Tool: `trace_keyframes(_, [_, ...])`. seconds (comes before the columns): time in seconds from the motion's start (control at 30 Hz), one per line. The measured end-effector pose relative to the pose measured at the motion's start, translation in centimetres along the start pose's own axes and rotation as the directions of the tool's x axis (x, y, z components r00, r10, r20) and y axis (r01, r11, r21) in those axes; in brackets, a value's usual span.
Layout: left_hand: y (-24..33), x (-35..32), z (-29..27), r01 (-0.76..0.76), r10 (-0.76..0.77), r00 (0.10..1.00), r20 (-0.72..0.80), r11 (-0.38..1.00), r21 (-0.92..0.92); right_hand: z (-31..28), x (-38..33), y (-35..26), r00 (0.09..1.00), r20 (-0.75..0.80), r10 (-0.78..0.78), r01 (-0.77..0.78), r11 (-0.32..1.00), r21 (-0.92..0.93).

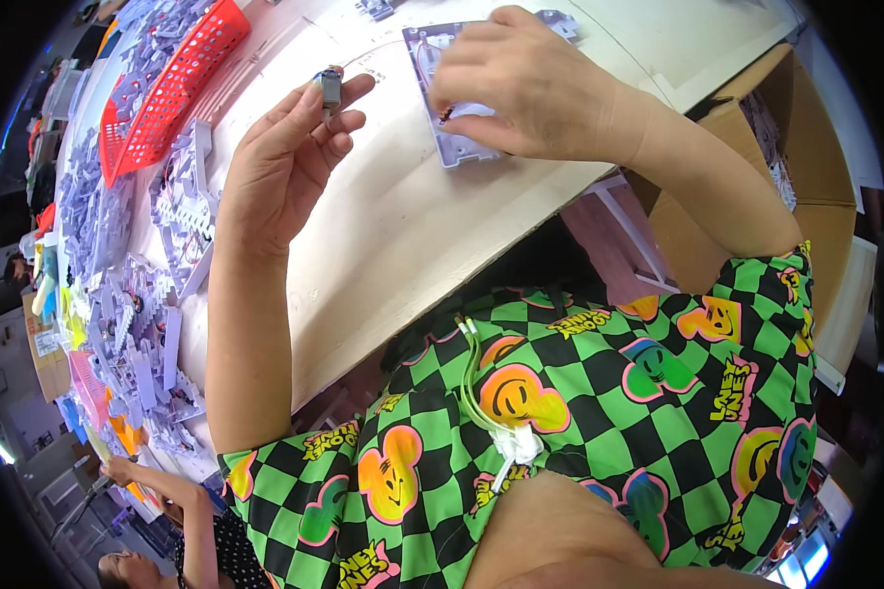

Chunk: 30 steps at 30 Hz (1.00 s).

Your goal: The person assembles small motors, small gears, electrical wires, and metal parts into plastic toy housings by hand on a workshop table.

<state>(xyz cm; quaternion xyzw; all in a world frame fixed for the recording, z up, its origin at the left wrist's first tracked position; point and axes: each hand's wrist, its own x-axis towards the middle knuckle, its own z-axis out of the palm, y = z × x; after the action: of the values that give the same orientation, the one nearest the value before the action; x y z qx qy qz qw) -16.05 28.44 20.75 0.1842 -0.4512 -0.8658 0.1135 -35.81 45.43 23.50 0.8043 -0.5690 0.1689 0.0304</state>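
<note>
The pale cream worktop surface (403,216) carries a flat lilac plastic panel (457,147) near its far edge, a red plastic mesh basket (172,88) at the far left, and heaps of lilac plastic moulded parts (138,334), seemingly toy pieces, along its left side.

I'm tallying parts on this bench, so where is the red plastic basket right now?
In the head view the red basket lies tilted at the table's far left, filled with pale purple parts, beyond and left of the left hand.
</note>
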Motion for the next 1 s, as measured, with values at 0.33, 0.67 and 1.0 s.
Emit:
trace_keyframes(0.33, [-1.6, -0.1, 0.0, 0.065, -0.065, 0.998, -0.006, 0.993, 0.096, -1.5, -0.3, 2.8, 0.997, -0.050, 0.063, -0.068, 0.992, -0.107])
trace_keyframes(0.67, [-1.1, -1.9, 1.9, -0.073, 0.104, 0.990, -0.098, 0.957, 0.282, -1.9, 6.6, 0.2, 0.976, 0.140, 0.167, -0.215, 0.844, 0.492])
trace_keyframes(1.0, [1.3, -4.5, 1.1, -0.232, 0.351, 0.925, -0.147, 0.826, 0.513, -2.7, 8.3, -1.2, 0.961, 0.199, 0.192, -0.265, 0.847, 0.461])
